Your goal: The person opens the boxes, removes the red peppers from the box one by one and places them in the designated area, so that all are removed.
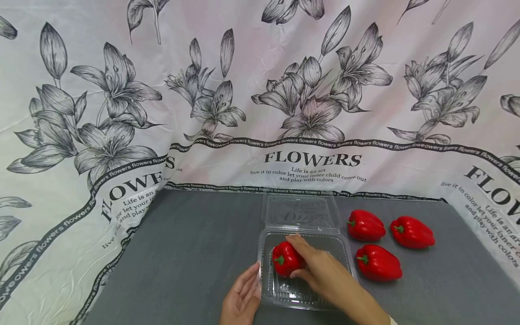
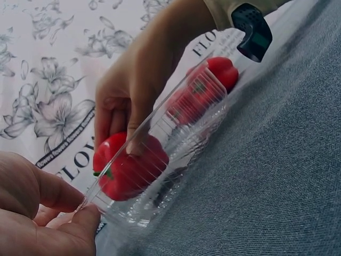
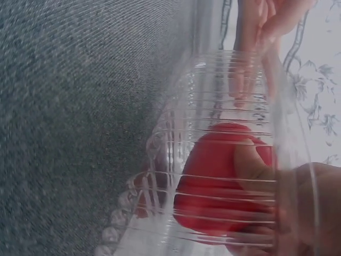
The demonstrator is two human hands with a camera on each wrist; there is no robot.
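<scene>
My right hand (image 1: pixel 325 275) grips a red bell pepper (image 1: pixel 285 259) with a green stem, thumb on the near side and fingers over the far side. The pepper is inside the left part of a clear plastic clamshell container (image 1: pixel 284 297), whose lid (image 1: pixel 298 212) lies folded back behind it. At the container's left rim, my left hand (image 1: pixel 243 295) pinches the edge between thumb and fingers, as the left wrist view shows. Through the ribbed clear wall, the right wrist view shows the held pepper (image 3: pixel 213 181) with the thumb pressed on it.
Right of the container, three more red bell peppers lie on the grey cloth: one near the lid (image 1: pixel 366 225), one farther right (image 1: pixel 412 232) and one closer to me (image 1: pixel 379 262). A flower-printed curtain (image 1: pixel 313 162) hangs behind and at both sides of the table (image 1: pixel 183 253).
</scene>
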